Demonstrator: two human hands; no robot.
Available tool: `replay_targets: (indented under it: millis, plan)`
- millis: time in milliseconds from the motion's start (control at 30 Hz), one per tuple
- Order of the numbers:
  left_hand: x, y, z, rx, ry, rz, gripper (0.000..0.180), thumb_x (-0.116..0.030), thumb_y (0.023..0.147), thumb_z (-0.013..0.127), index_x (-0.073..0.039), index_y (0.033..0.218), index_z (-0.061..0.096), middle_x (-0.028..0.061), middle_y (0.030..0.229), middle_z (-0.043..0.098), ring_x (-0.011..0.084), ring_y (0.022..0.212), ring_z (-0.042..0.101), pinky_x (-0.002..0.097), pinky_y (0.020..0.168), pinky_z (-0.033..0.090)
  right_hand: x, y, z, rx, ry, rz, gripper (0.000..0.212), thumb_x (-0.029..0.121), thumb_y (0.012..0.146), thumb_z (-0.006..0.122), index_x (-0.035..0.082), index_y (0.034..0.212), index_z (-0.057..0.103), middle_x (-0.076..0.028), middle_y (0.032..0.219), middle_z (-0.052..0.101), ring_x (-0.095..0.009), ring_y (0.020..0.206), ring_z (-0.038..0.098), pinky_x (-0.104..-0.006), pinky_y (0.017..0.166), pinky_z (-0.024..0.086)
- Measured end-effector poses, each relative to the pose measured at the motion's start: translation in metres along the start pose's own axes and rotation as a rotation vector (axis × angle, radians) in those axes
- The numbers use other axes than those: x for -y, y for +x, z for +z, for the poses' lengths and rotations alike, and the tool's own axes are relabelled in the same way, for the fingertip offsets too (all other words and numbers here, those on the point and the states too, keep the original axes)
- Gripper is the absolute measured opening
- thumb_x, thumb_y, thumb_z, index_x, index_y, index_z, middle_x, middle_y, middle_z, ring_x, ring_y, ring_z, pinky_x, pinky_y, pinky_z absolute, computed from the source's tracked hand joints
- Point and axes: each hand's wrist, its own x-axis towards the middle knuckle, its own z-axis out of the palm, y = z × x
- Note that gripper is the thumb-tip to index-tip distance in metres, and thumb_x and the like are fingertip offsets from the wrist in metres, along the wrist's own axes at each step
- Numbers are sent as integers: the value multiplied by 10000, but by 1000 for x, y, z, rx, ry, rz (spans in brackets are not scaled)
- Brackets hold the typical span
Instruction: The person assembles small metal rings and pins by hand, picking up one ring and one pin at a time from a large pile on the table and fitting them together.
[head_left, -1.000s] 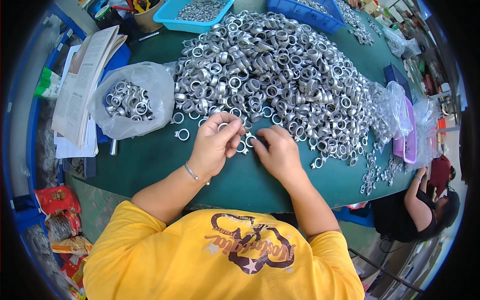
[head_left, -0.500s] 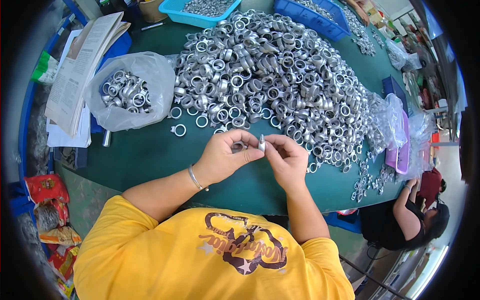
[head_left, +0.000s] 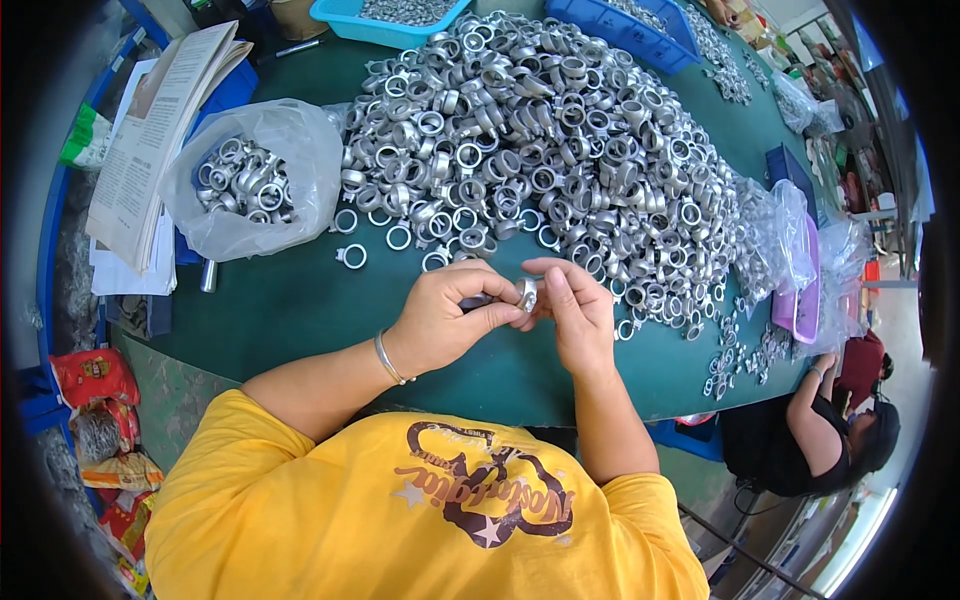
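Between both hands, over the near part of the green table, is a small silver metal ring part (head_left: 527,292). My left hand (head_left: 455,305) pinches it from the left with thumb and fingertips. My right hand (head_left: 575,310) closes on its other side, thumb raised and fingers partly behind the part. Just beyond my hands lies a large heap of silver metal rings (head_left: 530,130), each with a small lug. A few loose rings (head_left: 351,256) rest at the heap's near left edge.
Left of the heap stands a clear plastic bag (head_left: 315,215) holding more rings, beside stacked papers (head_left: 130,170). Blue baskets (head_left: 385,35) line the far side. A purple basket (head_left: 803,300) and plastic bags stand at right, near a seated person (head_left: 800,440).
The ring part has turned in my fingers and now shows more of its side. My right thumb has lifted and the right fingers have shifted around it.
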Motion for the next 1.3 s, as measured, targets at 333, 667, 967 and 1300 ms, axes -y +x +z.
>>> replay_targets:
  millis: [333,667,967,1300]
  plan:
    - [1,6,-4,-42,-791,-657,134,-130,901,497,-42,1002,495,67,790,574,121,566,573,193,380,422,11,4,5,181,-478,-655,244,-57,649,698,9,876,635,-133,992,607,-251,870,586,-319,760,474]
    - [4,3,-1,-4,-656,-631,91,-86,859,574,-46,924,527,53,761,574,69,499,479,164,366,300,-12,59,0,-215,-1452,-777,123,137,692,659,85,794,615,-31,748,547,-233,724,515,-360,639,375]
    - [2,4,-1,-132,-606,-566,179,-97,832,624,-44,986,549,22,771,562,56,521,479,164,397,317,-2,34,3,-17,-1060,-955,227,-46,639,655,36,847,622,-65,836,615,-242,758,570,-332,681,436]
    - [-3,2,0,-126,-292,-308,56,-22,802,627,-5,855,631,13,823,589,62,585,522,183,504,409,-7,16,2,-12,-42,-139,188,25,908,454,-27,1081,505,-109,932,613,-128,778,588,-238,655,491]
